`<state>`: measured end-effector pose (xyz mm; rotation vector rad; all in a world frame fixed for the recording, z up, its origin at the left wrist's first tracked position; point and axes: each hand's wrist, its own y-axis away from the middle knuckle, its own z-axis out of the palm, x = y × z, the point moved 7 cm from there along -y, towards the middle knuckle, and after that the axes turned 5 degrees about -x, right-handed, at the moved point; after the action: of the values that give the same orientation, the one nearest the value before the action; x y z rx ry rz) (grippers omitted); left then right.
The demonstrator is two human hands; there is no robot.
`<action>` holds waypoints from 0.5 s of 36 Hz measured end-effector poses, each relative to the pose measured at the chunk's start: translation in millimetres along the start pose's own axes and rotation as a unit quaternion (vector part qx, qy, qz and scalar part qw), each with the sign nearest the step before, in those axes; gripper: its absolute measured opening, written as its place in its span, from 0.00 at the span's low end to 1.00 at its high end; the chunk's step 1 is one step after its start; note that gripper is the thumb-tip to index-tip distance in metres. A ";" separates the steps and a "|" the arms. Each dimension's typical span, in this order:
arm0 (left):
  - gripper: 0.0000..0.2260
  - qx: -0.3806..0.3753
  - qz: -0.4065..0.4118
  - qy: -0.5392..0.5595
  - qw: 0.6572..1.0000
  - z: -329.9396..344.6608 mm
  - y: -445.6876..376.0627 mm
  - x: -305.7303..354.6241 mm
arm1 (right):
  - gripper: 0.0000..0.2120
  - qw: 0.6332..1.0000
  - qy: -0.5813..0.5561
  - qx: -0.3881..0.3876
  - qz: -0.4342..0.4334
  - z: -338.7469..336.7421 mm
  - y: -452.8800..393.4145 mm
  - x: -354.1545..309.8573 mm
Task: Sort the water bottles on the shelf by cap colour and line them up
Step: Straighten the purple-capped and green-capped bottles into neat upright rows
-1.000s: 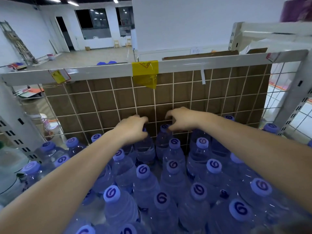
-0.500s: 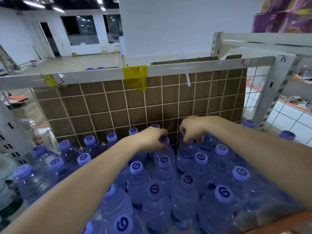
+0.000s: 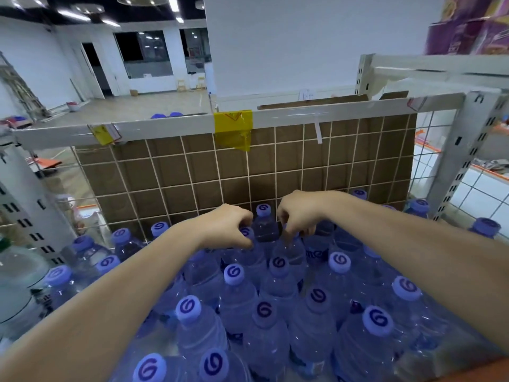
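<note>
Several clear water bottles with light purple caps stand packed together on the shelf. My left hand (image 3: 226,226) grips the neck of one bottle (image 3: 246,253) near the back row, its cap showing between thumb and fingers. Beside it, my right hand (image 3: 298,213) curls round the top of a neighbouring bottle (image 3: 292,250) and hides its cap. Another bottle (image 3: 265,226) stands untouched between the two hands against the back grid.
A white wire grid backed with brown cardboard (image 3: 242,175) closes the shelf's rear, under a white rail (image 3: 170,128) with yellow tape (image 3: 233,128). A white slotted upright (image 3: 462,150) stands at the right, another (image 3: 24,194) at the left. A larger clear bottle (image 3: 16,282) sits far left.
Both hands have come a little nearer to me, from the back row to bottles one row forward. The camera has turned slightly to the left.
</note>
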<state>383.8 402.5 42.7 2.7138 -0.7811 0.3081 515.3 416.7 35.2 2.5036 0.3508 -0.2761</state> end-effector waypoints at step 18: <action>0.10 -0.026 -0.032 -0.007 0.999 16.7 -0.5 -22.9 | 0.06 1.000 0.016 0.008 -0.020 7.0 -16.8 -27.8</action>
<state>367.1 408.2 20.6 2.6883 -0.6941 0.2509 483.1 420.7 28.3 2.5203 0.4139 -0.2565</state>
